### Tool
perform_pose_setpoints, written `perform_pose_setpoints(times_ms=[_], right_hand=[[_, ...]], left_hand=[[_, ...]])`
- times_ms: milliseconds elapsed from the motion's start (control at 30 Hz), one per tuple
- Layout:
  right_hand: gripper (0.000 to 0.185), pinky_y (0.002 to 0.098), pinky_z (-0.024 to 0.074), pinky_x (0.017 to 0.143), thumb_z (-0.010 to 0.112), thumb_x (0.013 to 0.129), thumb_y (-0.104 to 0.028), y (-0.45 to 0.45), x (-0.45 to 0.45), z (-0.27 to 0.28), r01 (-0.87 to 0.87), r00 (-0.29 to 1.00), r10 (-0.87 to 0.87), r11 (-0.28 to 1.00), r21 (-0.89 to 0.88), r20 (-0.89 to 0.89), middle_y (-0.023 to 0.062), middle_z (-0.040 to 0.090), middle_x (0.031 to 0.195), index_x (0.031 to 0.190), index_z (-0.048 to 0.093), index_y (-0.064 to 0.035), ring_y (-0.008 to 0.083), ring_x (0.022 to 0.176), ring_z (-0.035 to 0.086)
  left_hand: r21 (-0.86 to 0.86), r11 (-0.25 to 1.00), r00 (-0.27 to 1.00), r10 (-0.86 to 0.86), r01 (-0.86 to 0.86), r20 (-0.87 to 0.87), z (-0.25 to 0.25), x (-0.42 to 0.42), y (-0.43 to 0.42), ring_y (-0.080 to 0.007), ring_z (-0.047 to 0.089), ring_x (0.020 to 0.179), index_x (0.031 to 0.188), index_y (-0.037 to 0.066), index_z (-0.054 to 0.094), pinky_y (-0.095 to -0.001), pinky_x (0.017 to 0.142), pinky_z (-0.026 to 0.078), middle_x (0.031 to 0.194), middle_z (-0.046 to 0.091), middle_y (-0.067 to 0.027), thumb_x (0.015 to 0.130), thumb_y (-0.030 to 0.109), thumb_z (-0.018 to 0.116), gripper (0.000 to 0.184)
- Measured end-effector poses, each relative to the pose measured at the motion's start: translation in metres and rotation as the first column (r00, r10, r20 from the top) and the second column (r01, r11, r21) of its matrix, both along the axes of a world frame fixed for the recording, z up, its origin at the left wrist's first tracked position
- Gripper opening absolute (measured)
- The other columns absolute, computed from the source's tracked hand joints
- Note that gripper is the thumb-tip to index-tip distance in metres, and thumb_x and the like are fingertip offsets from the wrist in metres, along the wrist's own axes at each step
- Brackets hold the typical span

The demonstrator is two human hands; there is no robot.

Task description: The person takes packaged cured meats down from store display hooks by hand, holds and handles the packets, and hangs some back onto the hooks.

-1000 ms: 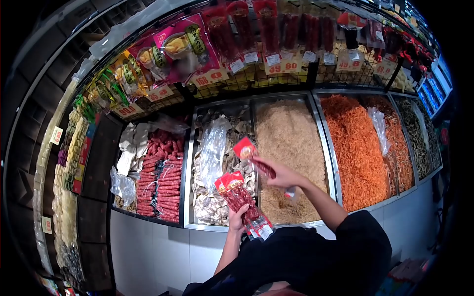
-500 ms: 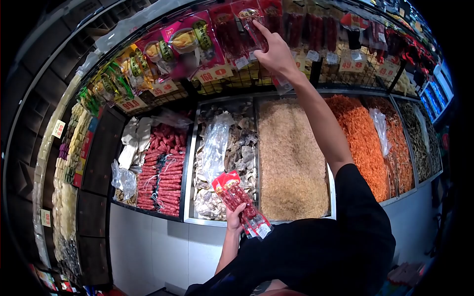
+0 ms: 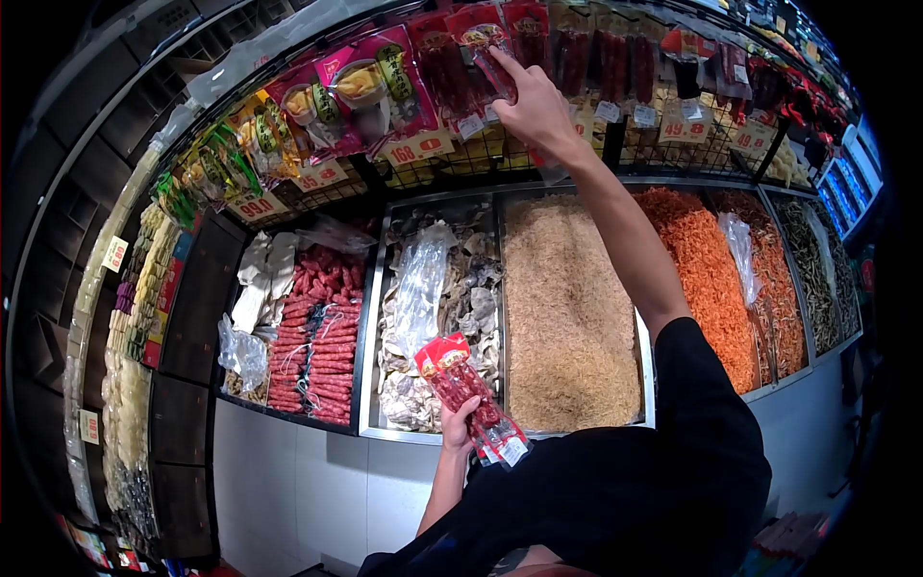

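Note:
My left hand (image 3: 460, 423) is closed around red-topped clear packs of sausages (image 3: 471, 392), held low in front of my body. More than one pack seems to lie together, with white labels at the lower end. Up at the rack, my right hand (image 3: 538, 108) is on a hanging sausage pack (image 3: 488, 60) with a red header. Its index finger lies along the front and the thumb is at the lower edge. The other fingers are hidden. Similar sausage packs (image 3: 439, 67) hang beside it.
Below the rack, metal-edged bins hold loose red sausages (image 3: 332, 356), dried mushroom-like pieces (image 3: 409, 399), tan dried goods (image 3: 567, 308) and orange dried goods (image 3: 711, 288). Pink snack bags (image 3: 370, 82) and price cards (image 3: 418, 146) hang at the back. Shelves (image 3: 183, 413) stand left.
My right hand and the hanging pack under it have shifted slightly down towards me. My left hand stays nearly in place with its packs.

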State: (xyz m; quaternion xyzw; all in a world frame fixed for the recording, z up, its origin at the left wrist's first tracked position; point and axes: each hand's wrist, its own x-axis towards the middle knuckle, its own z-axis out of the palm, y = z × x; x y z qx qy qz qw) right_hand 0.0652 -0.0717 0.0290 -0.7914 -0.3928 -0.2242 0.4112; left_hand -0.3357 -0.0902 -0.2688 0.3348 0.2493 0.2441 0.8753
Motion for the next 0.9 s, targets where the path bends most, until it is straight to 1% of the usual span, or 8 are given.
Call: perform_pose_setpoints(times_ms=[133, 200, 467, 533, 600, 800, 833, 900], right_hand=[[0.068, 0.0446, 0.0479, 0.083, 0.058, 0.078, -0.022, -0.002, -0.004, 0.003, 0.024, 1.0, -0.024, 1.0, 0.006, 0.006, 0.0155, 0.054, 0.099, 0.144, 0.041, -0.0268, 0.0342, 0.088, 0.059], [0.069, 0.0505, 0.0494, 0.085, 0.058, 0.076, -0.025, -0.003, -0.006, 0.004, 0.034, 0.999, -0.034, 0.999, 0.007, 0.011, 0.0215, 0.053, 0.107, 0.143, 0.042, -0.0262, 0.0421, 0.094, 0.06], [0.062, 0.0501, 0.0496, 0.085, 0.057, 0.077, -0.026, -0.01, -0.021, 0.018, 0.103, 0.994, -0.103, 0.995, -0.01, 0.024, 0.0226, 0.056, 0.106, 0.138, 0.049, -0.0226, 0.0422, 0.095, 0.061], [0.061, 0.0497, 0.0497, 0.085, 0.057, 0.077, -0.026, -0.016, -0.027, 0.028, 0.112, 0.993, -0.112, 0.994, -0.017, 0.03, 0.0234, 0.057, 0.106, 0.138, 0.05, -0.0214, 0.0424, 0.095, 0.061], [0.06, 0.049, 0.0496, 0.087, 0.056, 0.078, -0.026, -0.02, -0.033, 0.037, 0.114, 0.993, -0.113, 0.989, -0.089, 0.014, 0.0257, 0.058, 0.109, 0.138, 0.05, -0.0182, 0.0426, 0.096, 0.062], [0.059, 0.0487, 0.0492, 0.09, 0.055, 0.08, -0.025, -0.005, -0.015, 0.033, 0.128, 0.991, -0.131, 0.979, -0.157, -0.01, 0.0281, 0.057, 0.113, 0.137, 0.049, -0.0143, 0.0424, 0.1, 0.061], [0.059, 0.0487, 0.0492, 0.09, 0.055, 0.08, -0.025, 0.0, -0.009, 0.03, 0.129, 0.991, -0.132, 0.979, -0.156, -0.009, 0.0281, 0.057, 0.113, 0.137, 0.049, -0.0143, 0.0424, 0.1, 0.061], [0.057, 0.0492, 0.0489, 0.087, 0.054, 0.079, -0.027, 0.011, 0.003, 0.021, 0.173, 0.985, -0.171, 0.98, -0.096, 0.028, 0.0232, 0.06, 0.103, 0.135, 0.053, -0.016, 0.042, 0.097, 0.061]], left_hand=[[-0.009, 1.0, 1.0, -0.01, 0.01, 0.001, -0.002, -0.001, 0.001, -0.0245, 0.066, 0.092, 0.12, -0.002, 0.049, -0.0358, 0.082, 0.055, 0.101, 0.065, -0.0139, 0.081, -0.001, 0.063, 0.042], [-0.008, 1.0, 1.0, -0.02, 0.02, 0.009, -0.004, -0.001, 0.002, -0.0256, 0.066, 0.094, 0.123, 0.0, 0.048, -0.0371, 0.082, 0.056, 0.103, 0.063, -0.0129, 0.08, -0.001, 0.063, 0.045], [-0.004, 1.0, 0.999, -0.028, 0.028, 0.021, -0.002, -0.001, 0.004, -0.0253, 0.066, 0.094, 0.123, 0.001, 0.048, -0.0376, 0.081, 0.057, 0.103, 0.062, -0.0114, 0.08, 0.0, 0.064, 0.046], [-0.007, 1.0, 1.0, -0.018, 0.018, 0.026, -0.004, -0.001, 0.003, -0.0254, 0.066, 0.094, 0.122, -0.001, 0.049, -0.0379, 0.081, 0.056, 0.103, 0.063, -0.0133, 0.081, -0.002, 0.062, 0.042], [-0.004, 1.0, 1.0, -0.014, 0.014, 0.024, -0.003, -0.001, 0.002, -0.0253, 0.066, 0.094, 0.122, -0.002, 0.049, -0.0379, 0.081, 0.056, 0.102, 0.063, -0.0134, 0.081, -0.002, 0.062, 0.042], [-0.01, 1.0, 1.0, -0.016, 0.016, 0.014, -0.006, 0.0, 0.002, -0.025, 0.066, 0.093, 0.122, -0.001, 0.048, -0.0374, 0.081, 0.056, 0.102, 0.064, -0.0134, 0.081, -0.003, 0.062, 0.043], [-0.01, 1.0, 1.0, -0.017, 0.017, 0.008, -0.007, 0.0, 0.003, -0.0249, 0.066, 0.093, 0.122, -0.001, 0.048, -0.0373, 0.081, 0.056, 0.101, 0.064, -0.0134, 0.081, -0.003, 0.062, 0.043], [-0.017, 1.0, 1.0, -0.015, 0.015, 0.009, -0.008, 0.0, 0.003, -0.0249, 0.066, 0.092, 0.121, -0.001, 0.048, -0.0373, 0.08, 0.056, 0.101, 0.064, -0.0137, 0.081, -0.003, 0.062, 0.043]])
